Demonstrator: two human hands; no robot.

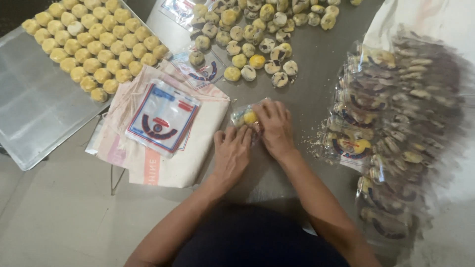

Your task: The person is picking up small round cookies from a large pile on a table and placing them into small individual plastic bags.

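Both hands meet at frame centre over one clear packet (246, 117) holding a yellow pastry ball. Right hand (275, 128): grip closed down on the packet's near end, fingers curled over the film, pinning it flat to the bench (307, 64). Left hand (231, 153): fingertips touch the packet's lower edge from 7 o'clock, palm down on the bench; cannot tell whether it pinches the film or only steadies it. Judgement on technique: the ball wants to sit fully inside the film, clear of the mouth, with pressure kept on the film and not on the soft pastry, since crumbs (311, 141) already lie just at 3 o'clock of the right hand. Outward from there: at 9 o'clock, a stack of empty printed bags (162, 117) on folded cloth or paper sacking (163, 163), just beside the left hand. At 12 o'clock, a loose heap of pastries (252, 37), some yellow, some dark-speckled, near but apart from the hands. At 10 o'clock, well apart, a metal tray (34, 113) with yellow balls in rows (94, 44) across its far end. At 3 o'clock, overlapping rows of filled packets (396, 123) run down the right side.
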